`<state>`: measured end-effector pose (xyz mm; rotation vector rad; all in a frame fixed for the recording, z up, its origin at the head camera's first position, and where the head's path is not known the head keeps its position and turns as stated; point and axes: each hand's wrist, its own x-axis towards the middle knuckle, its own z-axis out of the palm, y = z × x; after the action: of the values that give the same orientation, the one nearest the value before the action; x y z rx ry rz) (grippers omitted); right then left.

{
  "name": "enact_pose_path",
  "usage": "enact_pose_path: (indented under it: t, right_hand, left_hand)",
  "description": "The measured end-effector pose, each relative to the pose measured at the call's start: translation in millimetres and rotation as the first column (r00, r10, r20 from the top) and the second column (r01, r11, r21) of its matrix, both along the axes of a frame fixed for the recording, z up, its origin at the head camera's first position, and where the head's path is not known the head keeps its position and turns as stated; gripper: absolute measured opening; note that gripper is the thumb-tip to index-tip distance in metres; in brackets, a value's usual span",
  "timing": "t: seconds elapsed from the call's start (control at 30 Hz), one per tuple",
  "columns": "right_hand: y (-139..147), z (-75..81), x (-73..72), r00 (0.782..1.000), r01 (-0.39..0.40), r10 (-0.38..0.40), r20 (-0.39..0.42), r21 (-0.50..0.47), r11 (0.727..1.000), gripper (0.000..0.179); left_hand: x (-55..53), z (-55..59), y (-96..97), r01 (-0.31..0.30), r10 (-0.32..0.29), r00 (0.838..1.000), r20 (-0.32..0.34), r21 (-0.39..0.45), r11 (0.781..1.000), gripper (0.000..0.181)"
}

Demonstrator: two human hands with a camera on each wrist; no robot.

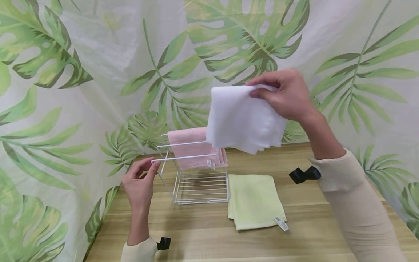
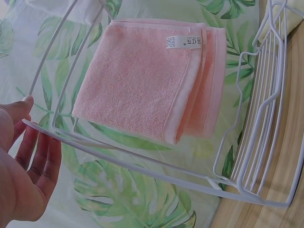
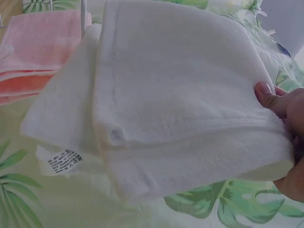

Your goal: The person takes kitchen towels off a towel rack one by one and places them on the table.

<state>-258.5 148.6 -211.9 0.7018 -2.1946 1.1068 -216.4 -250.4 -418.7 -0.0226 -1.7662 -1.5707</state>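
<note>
A folded white towel (image 1: 243, 116) hangs in the air from my right hand (image 1: 288, 94), pinched between thumb and fingers near its upper right corner. In the right wrist view a printed tag (image 3: 64, 160) dangles from the towel. At the left, my left hand (image 1: 140, 180) grips the front left corner of a white wire rack (image 1: 184, 158) with thumb and fingertips. Over the rack's rear bar drapes a folded pink towel (image 1: 186, 147), its label facing forward. The white towel overlaps the rack's upper right end in the head view.
A folded yellow-green towel (image 1: 256, 200) lies flat on the wooden table (image 1: 203, 233), right of the rack's wire base (image 1: 203, 185). Behind the table hangs a leaf-patterned cloth (image 1: 111, 54).
</note>
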Motion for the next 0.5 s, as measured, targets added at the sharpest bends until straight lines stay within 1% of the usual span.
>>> enact_pose_path:
  t: [0.13,0.33,0.5]
  right_hand:
    - [14,-8.7,1.1,1.0,0.009,-0.009,-0.004,-0.03,1.0,0.012]
    - [32,-20.9,3.9,0.999,0.016,-0.012,0.038,-0.094,0.995,0.016]
    - [46,-26.9,6.7,0.997,0.052,-0.046,0.061,-0.095,0.994,0.017]
  left_hand:
    - [0.5,-0.1,0.0,0.002,-0.002,1.0,0.004,0.0,1.0,0.025]
    - [0.4,-0.8,-0.3,-0.008,0.008,1.0,0.002,-0.013,1.0,0.026]
    - [0.6,-0.9,-0.8,-0.006,0.005,1.0,-0.002,-0.014,1.0,0.023]
